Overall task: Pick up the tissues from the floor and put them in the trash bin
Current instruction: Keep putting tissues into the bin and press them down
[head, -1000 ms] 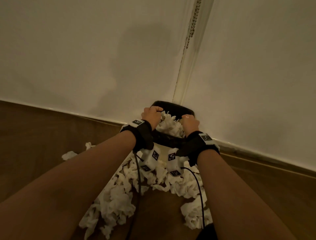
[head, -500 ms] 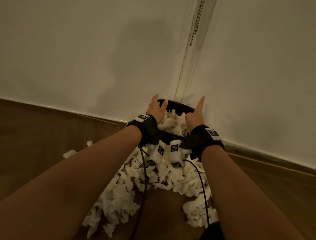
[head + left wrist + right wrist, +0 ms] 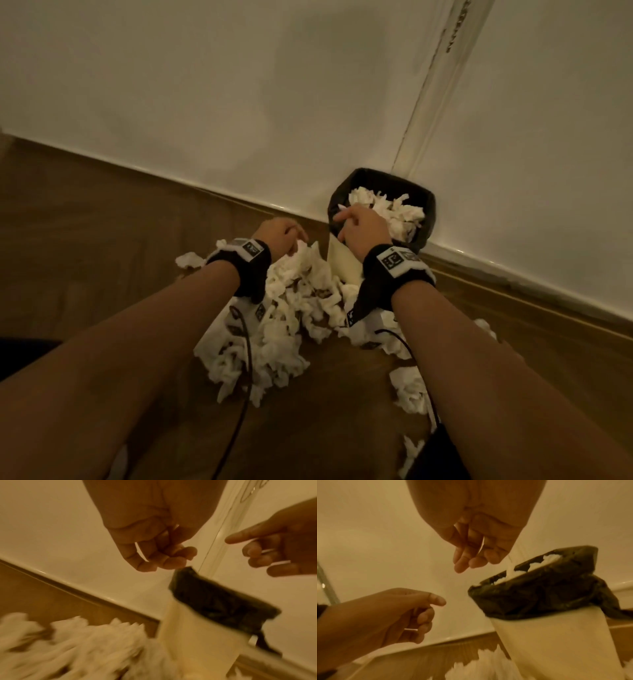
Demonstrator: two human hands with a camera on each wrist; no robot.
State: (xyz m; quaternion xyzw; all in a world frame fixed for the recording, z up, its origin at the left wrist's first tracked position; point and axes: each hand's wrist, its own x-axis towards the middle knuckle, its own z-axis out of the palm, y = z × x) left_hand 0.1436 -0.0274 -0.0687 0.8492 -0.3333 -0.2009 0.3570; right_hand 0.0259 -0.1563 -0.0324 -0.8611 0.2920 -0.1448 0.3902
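Between loads, both the left hand (image 3: 279, 236) and right hand (image 3: 363, 231) are seen with fingers loosely curled, holding nothing, beside the part-filled trash bin (image 3: 430, 219), so a fresh handful must probably be gathered next from the tissues (image 3: 291, 308) on the near floor (image 3: 102, 257)

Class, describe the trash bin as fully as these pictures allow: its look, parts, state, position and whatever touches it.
The trash bin is a cream, smooth-sided container that widens upward. A crinkled black bag lines it and folds down over the rim. It stands upright on the wooden floor in the corner where two pale walls meet. White crumpled tissues fill it to the top; more lie against its base. Neither hand visibly touches it.
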